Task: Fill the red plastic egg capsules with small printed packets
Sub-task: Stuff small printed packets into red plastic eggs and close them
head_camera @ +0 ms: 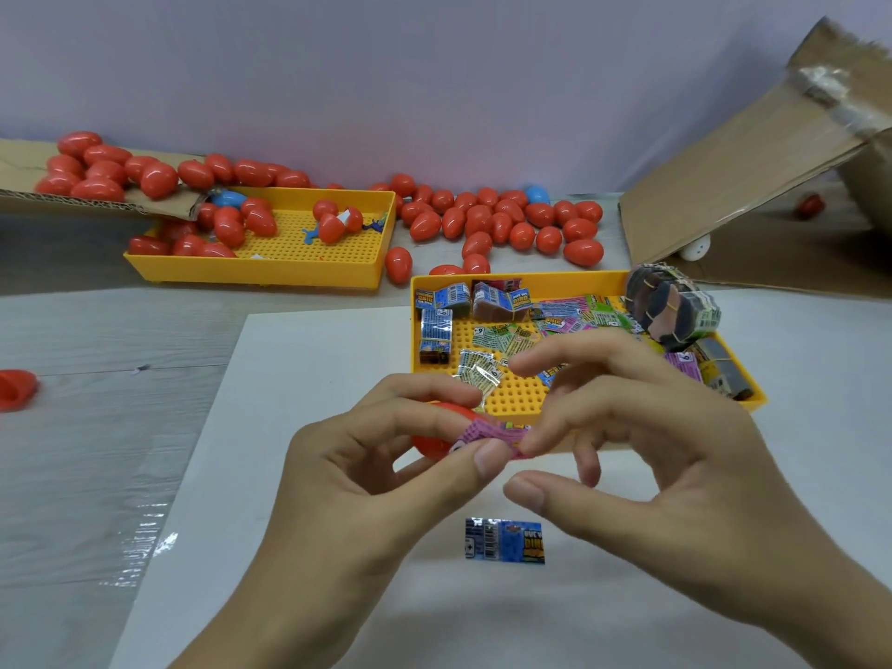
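My left hand point(367, 475) grips a red egg capsule half point(437, 434) above the white sheet, and its thumb and forefinger pinch a pink printed packet point(487, 434) at the capsule's mouth. My right hand point(642, 456) is beside it, with a fingertip touching the right end of the pink packet and the thumb held apart below. A blue printed packet point(504, 540) lies flat on the sheet under my hands. The yellow tray point(502, 412) behind my hands holds several loose and bundled packets.
A second yellow tray point(270, 270) with red eggs sits at the back left under a cardboard flap point(96, 198). Many red eggs point(502, 224) lie along the wall. A cardboard box point(753, 185) leans at the right. A red capsule half point(17, 388) lies far left.
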The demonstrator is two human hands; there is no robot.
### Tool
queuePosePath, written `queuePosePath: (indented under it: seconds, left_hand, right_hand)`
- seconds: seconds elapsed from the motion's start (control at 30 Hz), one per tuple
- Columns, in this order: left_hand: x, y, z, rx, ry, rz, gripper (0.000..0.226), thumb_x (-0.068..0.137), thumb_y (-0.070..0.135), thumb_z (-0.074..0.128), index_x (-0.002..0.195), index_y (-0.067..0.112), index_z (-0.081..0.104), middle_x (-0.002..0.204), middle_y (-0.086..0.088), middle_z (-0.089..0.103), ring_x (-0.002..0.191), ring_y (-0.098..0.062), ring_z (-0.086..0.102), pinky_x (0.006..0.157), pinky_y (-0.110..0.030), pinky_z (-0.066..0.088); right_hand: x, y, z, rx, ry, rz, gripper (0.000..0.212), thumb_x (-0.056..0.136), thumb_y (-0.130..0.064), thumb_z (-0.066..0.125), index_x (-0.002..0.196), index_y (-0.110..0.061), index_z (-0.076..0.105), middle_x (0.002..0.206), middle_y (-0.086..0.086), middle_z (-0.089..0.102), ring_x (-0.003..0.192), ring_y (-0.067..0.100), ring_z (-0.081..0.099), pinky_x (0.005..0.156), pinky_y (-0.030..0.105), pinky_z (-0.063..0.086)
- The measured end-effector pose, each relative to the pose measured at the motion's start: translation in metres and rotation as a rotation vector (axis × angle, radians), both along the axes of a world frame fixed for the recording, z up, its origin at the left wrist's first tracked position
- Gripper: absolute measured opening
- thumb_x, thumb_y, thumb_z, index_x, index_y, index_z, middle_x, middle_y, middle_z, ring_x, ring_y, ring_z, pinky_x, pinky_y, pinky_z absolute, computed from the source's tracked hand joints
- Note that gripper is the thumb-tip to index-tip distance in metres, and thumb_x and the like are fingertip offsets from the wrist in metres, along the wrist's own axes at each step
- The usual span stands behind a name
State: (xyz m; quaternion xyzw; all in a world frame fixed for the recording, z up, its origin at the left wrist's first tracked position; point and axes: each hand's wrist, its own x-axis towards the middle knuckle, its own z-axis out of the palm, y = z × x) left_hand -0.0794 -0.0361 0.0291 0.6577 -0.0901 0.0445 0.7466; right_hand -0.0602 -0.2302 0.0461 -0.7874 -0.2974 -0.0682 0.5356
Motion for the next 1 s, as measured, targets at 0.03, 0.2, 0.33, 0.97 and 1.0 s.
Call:
queuePosePath:
  seconds: [0.03,0.2,0.33,0.97,1.0]
  left_hand:
    - [-0.001,-0.001,0.000,-0.001,-0.006,-0.017,0.026,0.064,0.044,0.086,0.074,0.021,0.079,0.103,-0.003,0.070,0.089,-0.018,0.068,0.073,-0.024,0.054]
    - [-0.002,-0.003,0.001,-0.026,0.010,-0.054,0.030,0.065,0.045,0.086,0.075,0.018,0.080,0.102,-0.006,0.070,0.091,-0.026,0.068,0.075,-0.027,0.055]
    - [0.000,-0.002,0.002,-0.088,0.045,-0.009,0.046,0.061,0.056,0.085,0.076,0.012,0.080,0.102,-0.006,0.070,0.087,-0.027,0.068,0.071,-0.031,0.057]
    - [-0.006,-0.009,-0.008,0.390,-0.442,0.259,0.016,0.079,0.031,0.076,0.091,0.022,0.073,0.113,-0.006,0.062,0.104,-0.033,0.065,0.076,-0.040,0.057]
    - [-0.006,-0.009,-0.008,0.377,-0.430,0.253,0.012,0.079,0.030,0.075,0.088,0.023,0.073,0.111,-0.004,0.063,0.104,-0.033,0.065,0.076,-0.041,0.057]
  right_hand:
    - [0.000,-0.001,0.001,0.024,0.072,0.022,0.009,0.074,-0.031,0.079,0.080,-0.029,0.072,0.123,-0.008,0.060,0.095,0.013,0.062,0.058,0.031,0.050]
    - [0.002,-0.002,0.001,-0.053,0.156,0.013,0.010,0.071,-0.033,0.080,0.076,-0.028,0.072,0.122,-0.010,0.059,0.091,0.004,0.062,0.060,0.036,0.052]
    - [0.002,-0.001,0.007,0.175,0.426,0.023,0.014,0.063,-0.032,0.081,0.063,-0.021,0.073,0.099,-0.009,0.068,0.088,0.010,0.065,0.061,0.035,0.055]
    - [0.001,0.004,0.012,0.457,1.235,0.096,0.032,0.071,-0.031,0.082,0.055,-0.023,0.056,0.052,-0.009,0.019,0.042,0.006,0.016,0.035,0.016,0.012]
    - [0.000,0.004,0.012,0.455,1.229,0.089,0.034,0.073,-0.031,0.083,0.055,-0.023,0.056,0.052,-0.008,0.018,0.042,0.006,0.016,0.035,0.016,0.012]
